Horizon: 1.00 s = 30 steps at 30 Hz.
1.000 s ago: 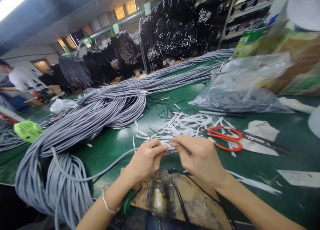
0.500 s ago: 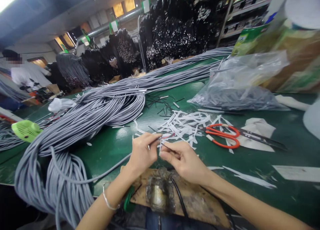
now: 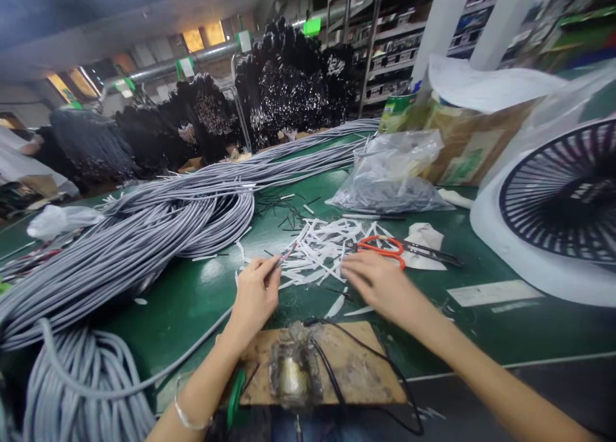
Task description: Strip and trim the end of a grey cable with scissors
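Observation:
My left hand (image 3: 254,292) pinches the stripped end of a grey cable (image 3: 192,346), whose thin coloured wires stick out past the fingertips. That cable runs back to the left across the green table (image 3: 202,294). My right hand (image 3: 378,283) hovers palm down over a heap of white cut strips (image 3: 320,249), fingers apart, holding nothing that I can see. Red-handled scissors (image 3: 385,246) lie just beyond its fingertips.
A big bundle of grey cables (image 3: 158,221) fills the left. A wooden board with a solder pot (image 3: 291,371) sits at the near edge. A plastic bag of cut pieces (image 3: 392,179), a cardboard box (image 3: 474,140) and a white fan (image 3: 558,204) stand right.
My hands have parted: the right one let go of the cable end and moved right toward the scissors. The left keeps the cable. My view swung right, bringing the fan in.

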Each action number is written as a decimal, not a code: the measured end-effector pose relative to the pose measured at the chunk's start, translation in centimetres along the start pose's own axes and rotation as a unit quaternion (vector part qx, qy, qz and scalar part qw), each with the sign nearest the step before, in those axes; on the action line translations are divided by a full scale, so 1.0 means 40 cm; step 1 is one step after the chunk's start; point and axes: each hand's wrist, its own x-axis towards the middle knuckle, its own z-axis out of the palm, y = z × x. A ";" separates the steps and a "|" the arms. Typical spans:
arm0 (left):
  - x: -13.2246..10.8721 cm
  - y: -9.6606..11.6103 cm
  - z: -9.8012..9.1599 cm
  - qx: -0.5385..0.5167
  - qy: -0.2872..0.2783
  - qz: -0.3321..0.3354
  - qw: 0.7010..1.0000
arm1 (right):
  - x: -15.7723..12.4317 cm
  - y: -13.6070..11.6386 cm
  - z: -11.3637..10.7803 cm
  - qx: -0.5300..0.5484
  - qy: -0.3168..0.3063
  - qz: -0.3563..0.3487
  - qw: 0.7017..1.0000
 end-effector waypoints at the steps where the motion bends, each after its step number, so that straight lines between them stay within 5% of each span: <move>1: 0.000 0.000 -0.001 -0.005 0.000 -0.001 1.000 | 0.001 0.024 -0.004 -0.068 0.000 0.023 0.997; 4: -0.001 0.002 -0.004 -0.032 0.006 -0.020 0.999 | 0.026 0.080 -0.018 -0.206 -0.079 0.074 0.973; 9: -0.002 0.006 -0.011 -0.159 -0.008 -0.124 0.979 | 0.064 0.109 -0.030 -0.223 -0.107 0.075 0.966; 13: 0.001 0.010 -0.016 -0.279 -0.016 -0.201 0.939 | 0.064 0.094 -0.034 -0.156 0.014 0.058 0.986; 16: 0.004 0.013 -0.019 -0.347 -0.022 -0.242 0.906 | 0.063 0.043 -0.027 -0.037 0.128 -0.036 0.990; 22: 0.008 0.017 -0.027 -0.389 -0.014 -0.276 0.879 | 0.092 -0.092 0.013 0.002 0.148 -0.170 0.974; 30: 0.004 0.020 -0.025 -0.393 -0.021 -0.281 0.875 | 0.113 -0.120 0.031 -0.060 0.183 -0.197 0.961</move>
